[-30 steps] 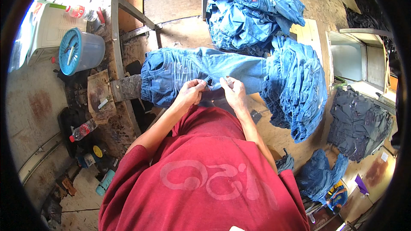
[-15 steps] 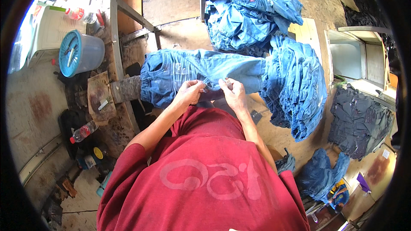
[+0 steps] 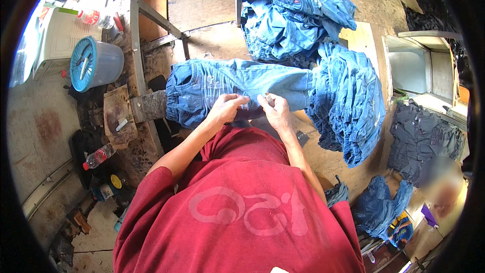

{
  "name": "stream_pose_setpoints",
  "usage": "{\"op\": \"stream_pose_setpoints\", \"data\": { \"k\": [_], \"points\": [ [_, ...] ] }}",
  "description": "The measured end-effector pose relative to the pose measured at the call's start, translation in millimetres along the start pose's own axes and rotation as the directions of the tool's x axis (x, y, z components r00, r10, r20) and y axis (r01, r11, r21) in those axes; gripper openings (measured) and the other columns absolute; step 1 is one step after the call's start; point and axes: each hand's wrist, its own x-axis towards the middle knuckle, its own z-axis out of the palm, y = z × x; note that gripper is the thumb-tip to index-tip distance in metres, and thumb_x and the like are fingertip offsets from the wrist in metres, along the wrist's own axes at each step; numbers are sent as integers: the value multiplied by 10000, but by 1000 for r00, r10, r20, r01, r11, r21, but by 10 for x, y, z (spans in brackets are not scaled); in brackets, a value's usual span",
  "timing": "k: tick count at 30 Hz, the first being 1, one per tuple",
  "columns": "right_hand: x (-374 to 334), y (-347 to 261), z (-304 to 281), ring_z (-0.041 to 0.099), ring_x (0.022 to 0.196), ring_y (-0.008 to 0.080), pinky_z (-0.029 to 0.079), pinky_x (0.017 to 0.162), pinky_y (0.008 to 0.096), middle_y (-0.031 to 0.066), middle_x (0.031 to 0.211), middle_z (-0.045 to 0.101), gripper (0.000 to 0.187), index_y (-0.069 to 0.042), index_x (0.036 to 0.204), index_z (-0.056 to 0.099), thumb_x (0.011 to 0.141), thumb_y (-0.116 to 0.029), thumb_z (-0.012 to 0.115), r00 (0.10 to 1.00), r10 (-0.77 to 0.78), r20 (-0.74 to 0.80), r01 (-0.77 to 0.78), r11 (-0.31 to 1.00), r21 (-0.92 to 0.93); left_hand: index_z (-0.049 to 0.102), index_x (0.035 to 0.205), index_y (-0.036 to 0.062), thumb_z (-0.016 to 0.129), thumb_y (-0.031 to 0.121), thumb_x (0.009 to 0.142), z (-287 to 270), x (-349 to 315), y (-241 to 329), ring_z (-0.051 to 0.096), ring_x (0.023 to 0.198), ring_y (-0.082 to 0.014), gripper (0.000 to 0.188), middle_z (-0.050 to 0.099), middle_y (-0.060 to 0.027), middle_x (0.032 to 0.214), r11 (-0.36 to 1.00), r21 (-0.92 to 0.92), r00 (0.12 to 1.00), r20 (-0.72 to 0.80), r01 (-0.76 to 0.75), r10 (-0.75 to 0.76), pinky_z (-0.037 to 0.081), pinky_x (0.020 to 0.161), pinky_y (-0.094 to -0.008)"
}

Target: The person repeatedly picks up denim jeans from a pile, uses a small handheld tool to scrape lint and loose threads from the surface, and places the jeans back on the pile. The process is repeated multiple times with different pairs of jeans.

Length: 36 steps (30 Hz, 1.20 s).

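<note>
Dark red shirt, wide sleeves, pale curvy print

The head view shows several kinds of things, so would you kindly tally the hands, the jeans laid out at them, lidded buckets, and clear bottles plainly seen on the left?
Hands: 2
Jeans laid out at the hands: 1
Lidded bucket: 1
Clear bottles: 2
Total: 6

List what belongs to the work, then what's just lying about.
In the work:
- blue denim trousers at left hand and right hand
- probably, piled blue denim garments alongside

Apparently lying about:
- blue-lidded translucent plastic bucket
- clear plastic bottle, lower left
</note>
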Motion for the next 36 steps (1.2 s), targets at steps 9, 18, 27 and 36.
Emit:
{"op": "stream_pose_setpoints", "data": {
  "k": [9,18,27,36],
  "points": [
    [5,-35,-91,550,671,148,480,647,371,84,741,625,364,-25,974,663,1068,-376,662,1000,6,-19,-9,988,-157,602,1422,-62,710,166,962,-271,83,266,456,524,-58,525,632,8,718,944,307,970,238,-119,45,358,499,-255],
    [-177,-602,-55,738,942,449,568,730,545,235,999,761,184,-78,1132,616,1094,-258,611,969,-246,33,238,882,-406,158,1729,53,683,42,860,-616,217,789,597,743,-116,1016,735,-194,1359,830,495,801,590,-256,-105,512,659,-255],
    [94,-814,39,744,713,418,576,625,511,180,742,739,348,-96,842,739,1023,-387,681,974,-225,-10,163,732,-661,112,1744,98,664,27,868,-770,512,667,509,725,-63,1038,720,-176,1393,952,296,739,658,-75,-146,441,605,-218],
    [237,-908,6,735,681,400,569,614,496,183,716,725,368,-86,756,724,991,-369,725,983,-182,-38,100,689,-718,63,1753,157,631,-35,864,-838,587,667,497,720,-43,1072,673,-206,1455,979,200,671,721,38,-174,438,584,-183]
  ]
}}
